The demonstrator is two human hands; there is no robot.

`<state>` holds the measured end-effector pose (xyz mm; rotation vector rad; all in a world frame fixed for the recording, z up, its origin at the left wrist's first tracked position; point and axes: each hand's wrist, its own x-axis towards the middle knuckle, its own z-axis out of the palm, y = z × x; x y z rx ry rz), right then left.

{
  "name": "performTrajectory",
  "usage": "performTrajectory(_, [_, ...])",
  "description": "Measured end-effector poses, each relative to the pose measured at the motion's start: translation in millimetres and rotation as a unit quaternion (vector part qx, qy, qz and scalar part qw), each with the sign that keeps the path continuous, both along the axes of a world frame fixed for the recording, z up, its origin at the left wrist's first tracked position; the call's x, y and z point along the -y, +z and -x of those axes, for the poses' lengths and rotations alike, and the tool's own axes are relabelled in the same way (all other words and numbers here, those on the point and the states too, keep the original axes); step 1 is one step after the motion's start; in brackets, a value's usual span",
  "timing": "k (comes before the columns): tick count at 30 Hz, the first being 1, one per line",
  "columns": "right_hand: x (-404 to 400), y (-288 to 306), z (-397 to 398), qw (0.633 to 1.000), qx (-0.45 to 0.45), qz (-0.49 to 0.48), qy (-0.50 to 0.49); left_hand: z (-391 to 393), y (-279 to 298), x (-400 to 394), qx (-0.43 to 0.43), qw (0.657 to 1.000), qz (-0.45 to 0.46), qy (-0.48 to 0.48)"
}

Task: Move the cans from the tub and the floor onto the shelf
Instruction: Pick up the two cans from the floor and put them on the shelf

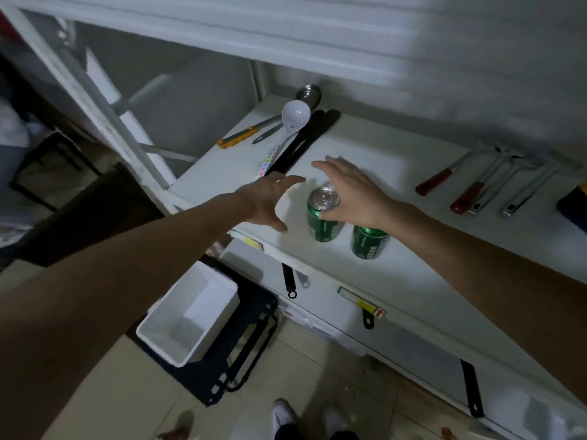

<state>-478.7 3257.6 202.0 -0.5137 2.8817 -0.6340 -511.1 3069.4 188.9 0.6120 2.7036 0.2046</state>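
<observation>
Two green cans stand upright on the white shelf (397,274). Our right hand (355,195) hovers over the left can (321,214), fingers (330,166) spread open, thumb touching its rim. The right can (368,242) sits just below that wrist. Our left hand (270,198), open and empty, hangs just left of the cans. The white tub (190,315) sits on the floor, well below both hands.

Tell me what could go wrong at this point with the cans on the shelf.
Both green cans stand close to the shelf's front edge, so a brush from the right forearm could tip the right can off. The right hand seems only to have its thumb against the left can, fingers spread, so it may wobble. The left hand, open beside that can, could knock it.
</observation>
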Motion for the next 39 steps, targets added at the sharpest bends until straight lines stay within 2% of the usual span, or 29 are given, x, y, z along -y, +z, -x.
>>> performTrajectory(4, [65, 10, -7, 0.990, -0.025, 0.049, 0.133, -50, 10, 71, -0.025, 0.988, -0.005, 0.151])
performTrajectory(7, [133, 10, -24, 0.972, -0.005, 0.033, 0.235, -114, 9, 131, -0.020, 0.968, 0.011, 0.251])
performTrajectory(13, [278, -10, -111, 0.916, 0.028, 0.048, 0.397, -265, -7, 242, 0.021, 0.893, 0.025, 0.449])
performTrajectory(17, [350, -45, -176, 0.871, 0.079, 0.016, 0.485, -358, -30, 296, 0.047, 0.841, -0.009, 0.540])
performTrajectory(22, [414, -106, -236, 0.850, 0.091, 0.005, 0.519, -445, -90, 327, 0.077, 0.803, -0.029, 0.590])
performTrajectory(25, [433, -145, -263, 0.842, 0.119, 0.005, 0.526, -474, -132, 326, 0.091, 0.789, -0.049, 0.606])
performTrajectory(29, [463, -233, -296, 0.830, 0.145, -0.022, 0.538, -508, -218, 328, 0.106, 0.766, -0.069, 0.630])
performTrajectory(33, [487, -350, -309, 0.806, 0.151, -0.090, 0.565, -531, -329, 321, 0.138, 0.751, -0.070, 0.641])
performTrajectory(39, [525, -540, -318, 0.797, 0.127, -0.136, 0.575, -539, -522, 309, 0.135, 0.752, -0.079, 0.641])
